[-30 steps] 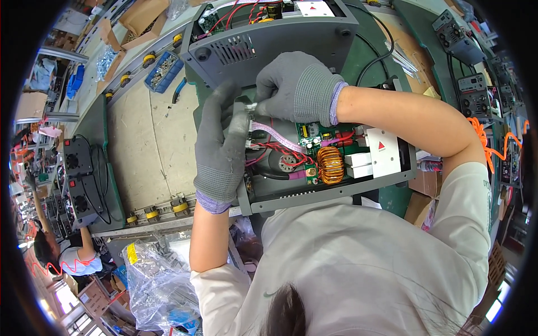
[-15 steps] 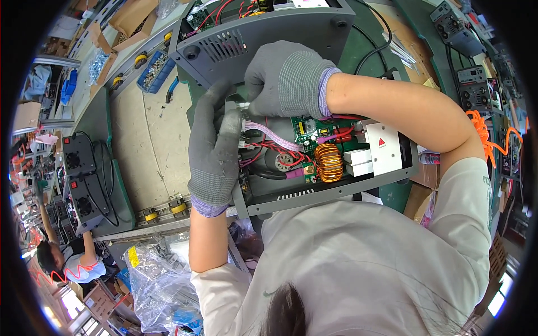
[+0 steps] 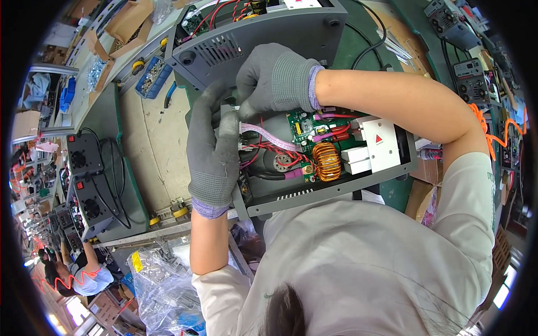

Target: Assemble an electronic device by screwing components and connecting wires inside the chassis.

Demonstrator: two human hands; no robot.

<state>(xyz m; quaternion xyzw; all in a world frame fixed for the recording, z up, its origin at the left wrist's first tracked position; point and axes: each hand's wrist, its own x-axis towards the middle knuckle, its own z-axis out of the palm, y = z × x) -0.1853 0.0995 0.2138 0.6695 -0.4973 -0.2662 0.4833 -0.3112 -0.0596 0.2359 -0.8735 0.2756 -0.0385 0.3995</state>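
An open grey metal case [image 3: 330,195] full of electronics lies in front of me. My left hand [image 3: 212,148], in a grey knit glove, wraps round the case's left end panel, thumb on the inner side and fingers outside. My right hand [image 3: 273,78], gloved alike, is closed in a pinch at the far corner of that panel; what lies between its fingertips is hidden. A white ribbon cable [image 3: 269,136] runs from the panel to a green circuit board [image 3: 305,126]. Beside the board are a copper-wound coil [image 3: 327,162], red wires [image 3: 274,150] and a white plate [image 3: 383,147].
A second grey case [image 3: 260,45] stands just beyond my hands. Left of it are a blue bin of screws [image 3: 153,77] and a blue-handled tool [image 3: 170,95]. Finished-looking black units [image 3: 92,196] stand at the left, where a co-worker [image 3: 81,274] sits. Clear plastic bags [image 3: 165,285] lie lower left.
My right hand has shifted slightly left along the panel's corner, still pinched. My left hand keeps its hold. The black units at the left have moved a little along to the right.
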